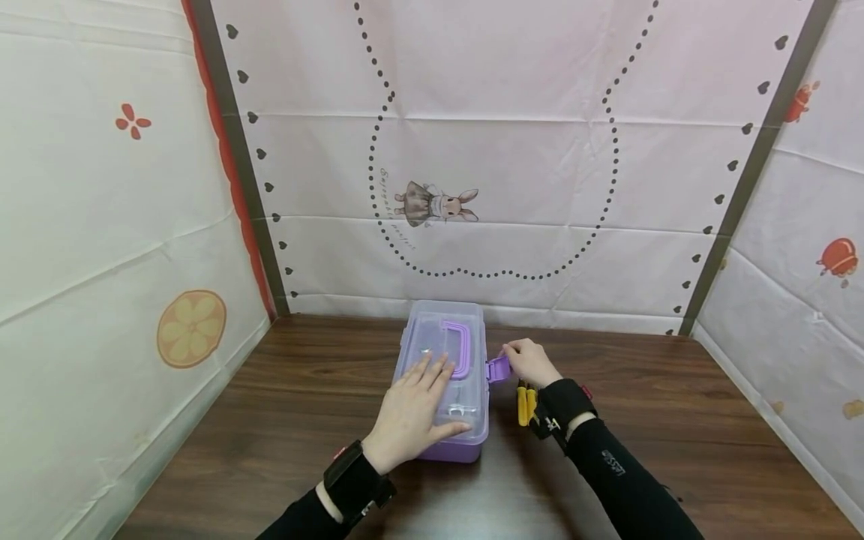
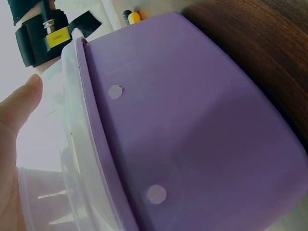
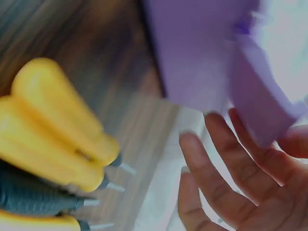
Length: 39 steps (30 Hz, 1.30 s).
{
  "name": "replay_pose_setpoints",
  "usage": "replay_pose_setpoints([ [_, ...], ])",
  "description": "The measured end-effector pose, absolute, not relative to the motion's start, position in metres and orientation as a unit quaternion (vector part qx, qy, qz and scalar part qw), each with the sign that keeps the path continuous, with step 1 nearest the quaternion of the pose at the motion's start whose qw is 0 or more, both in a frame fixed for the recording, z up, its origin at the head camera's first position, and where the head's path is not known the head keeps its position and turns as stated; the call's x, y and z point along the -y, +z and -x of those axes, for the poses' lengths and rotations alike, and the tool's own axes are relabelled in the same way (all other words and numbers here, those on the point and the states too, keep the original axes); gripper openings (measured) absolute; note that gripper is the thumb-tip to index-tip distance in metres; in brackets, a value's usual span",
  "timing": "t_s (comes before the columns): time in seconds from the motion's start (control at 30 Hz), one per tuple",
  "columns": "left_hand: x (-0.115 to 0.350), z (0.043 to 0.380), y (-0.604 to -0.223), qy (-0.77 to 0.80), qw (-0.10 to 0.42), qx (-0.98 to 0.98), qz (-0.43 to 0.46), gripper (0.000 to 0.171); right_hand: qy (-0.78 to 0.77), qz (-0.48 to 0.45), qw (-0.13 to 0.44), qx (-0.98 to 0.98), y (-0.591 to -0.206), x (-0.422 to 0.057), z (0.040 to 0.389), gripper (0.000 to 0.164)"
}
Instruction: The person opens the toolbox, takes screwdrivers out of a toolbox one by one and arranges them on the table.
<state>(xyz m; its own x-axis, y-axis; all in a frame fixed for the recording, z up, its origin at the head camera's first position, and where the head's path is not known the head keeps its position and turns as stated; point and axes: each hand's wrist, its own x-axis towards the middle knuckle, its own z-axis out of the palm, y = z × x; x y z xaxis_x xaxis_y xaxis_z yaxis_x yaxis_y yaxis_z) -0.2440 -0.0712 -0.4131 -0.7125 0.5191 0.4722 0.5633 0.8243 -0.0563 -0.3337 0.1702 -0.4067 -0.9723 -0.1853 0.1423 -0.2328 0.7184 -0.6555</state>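
A storage box with a clear lid (image 1: 439,315) and a purple body (image 2: 192,106) stands on the table, its long side running away from me. My left hand (image 1: 412,412) lies flat on the lid with fingers spread, beside the purple carry handle (image 1: 465,352). At the box's right side, a purple latch (image 1: 498,369) sticks outward, swung away from the body. My right hand (image 1: 531,363) pinches the latch's outer end between thumb and index finger, while the other fingers (image 3: 226,144) are loosely bent below it.
Several screwdrivers with yellow handles (image 3: 62,115) and a black handle (image 3: 33,192) lie just right of the box, under my right wrist. Brown wood tabletop (image 1: 324,390) surrounds the box. A printed cloth wall (image 1: 513,172) rises behind it, with cloth sides left and right.
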Motion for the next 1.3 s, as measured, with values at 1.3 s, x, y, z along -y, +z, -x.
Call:
replay_pose_setpoints([
  [1.3, 0.072, 0.244, -0.414, -0.036, 0.243, 0.923, 0.295, 0.094, 0.591, 0.017, -0.093, 0.801, -0.426, -0.14, 0.314, 0.043],
])
